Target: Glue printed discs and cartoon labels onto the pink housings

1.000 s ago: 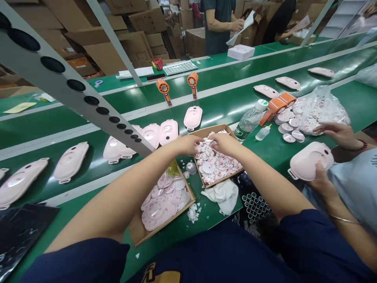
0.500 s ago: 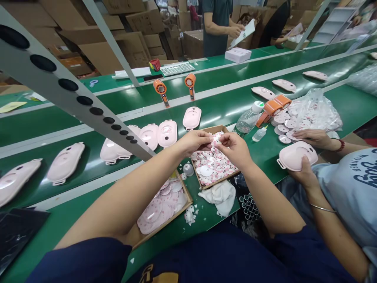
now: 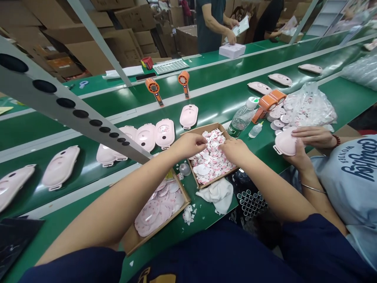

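Note:
My left hand (image 3: 192,144) hangs over the left side of a cardboard box (image 3: 193,173). Its fingers are curled together, and whatever they pinch is hidden. Opposite it, my right hand (image 3: 234,151) reaches over the right side of the box, fingertips bent down close to the pieces and any held item hidden. Many small white and pink cat-shaped pieces (image 3: 213,161) fill the box. Below my left forearm, a second cardboard box (image 3: 173,215) holds pink patterned sheets (image 3: 149,212). A white cloth (image 3: 219,194) lies in front of the first box.
Pink lidded cases (image 3: 165,133) rest along the green conveyor (image 3: 206,112). A plastic bottle (image 3: 240,120) and small dropper bottle (image 3: 255,129) stand right of the box. Orange handheld fans (image 3: 184,82) are behind. At right, a co-worker's hands (image 3: 313,137) hold a pink case. A metal post (image 3: 88,118) slants across the left.
My hands have moved apart and lower over the box; the white piece between them no longer shows. The co-worker's right-side case has been turned and brought against both their hands. The view has shifted slightly.

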A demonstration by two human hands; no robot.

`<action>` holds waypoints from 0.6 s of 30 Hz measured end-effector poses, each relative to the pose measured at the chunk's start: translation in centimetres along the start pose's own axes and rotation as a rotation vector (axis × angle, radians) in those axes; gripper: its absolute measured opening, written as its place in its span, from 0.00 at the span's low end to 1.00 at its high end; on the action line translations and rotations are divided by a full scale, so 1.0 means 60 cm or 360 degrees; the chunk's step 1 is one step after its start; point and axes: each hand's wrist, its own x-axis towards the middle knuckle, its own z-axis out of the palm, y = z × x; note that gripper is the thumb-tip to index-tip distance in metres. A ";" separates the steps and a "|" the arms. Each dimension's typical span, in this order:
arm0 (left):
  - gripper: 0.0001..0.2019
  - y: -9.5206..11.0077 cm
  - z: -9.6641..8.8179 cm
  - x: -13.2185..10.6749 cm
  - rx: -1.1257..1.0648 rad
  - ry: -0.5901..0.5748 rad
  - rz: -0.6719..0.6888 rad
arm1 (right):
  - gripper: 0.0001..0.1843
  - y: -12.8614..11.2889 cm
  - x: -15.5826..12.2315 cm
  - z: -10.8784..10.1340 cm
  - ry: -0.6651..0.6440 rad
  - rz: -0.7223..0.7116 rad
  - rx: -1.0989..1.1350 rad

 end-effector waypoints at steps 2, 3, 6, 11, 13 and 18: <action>0.07 0.011 0.001 -0.004 0.0015 0.0001 0.0069 | 0.16 -0.008 0.006 -0.004 -0.0098 0.0004 -0.0067; 0.07 0.016 0.001 -0.006 0.0015 0.0010 0.0092 | 0.16 -0.010 0.009 -0.006 -0.0136 0.0010 -0.0085; 0.08 0.029 0.000 -0.015 -0.0021 0.0051 0.0130 | 0.14 -0.013 0.020 -0.009 -0.0181 0.0029 -0.0084; 0.07 0.034 -0.003 -0.021 -0.0110 0.0049 0.0123 | 0.12 -0.009 0.022 -0.011 -0.0082 0.0040 0.0083; 0.06 0.033 -0.001 -0.020 -0.0143 0.0048 0.0094 | 0.10 -0.002 0.013 -0.018 0.0011 0.0029 0.0217; 0.13 0.036 0.015 -0.014 -0.0363 0.0096 0.0026 | 0.10 0.008 -0.022 -0.035 0.0331 -0.0089 0.0751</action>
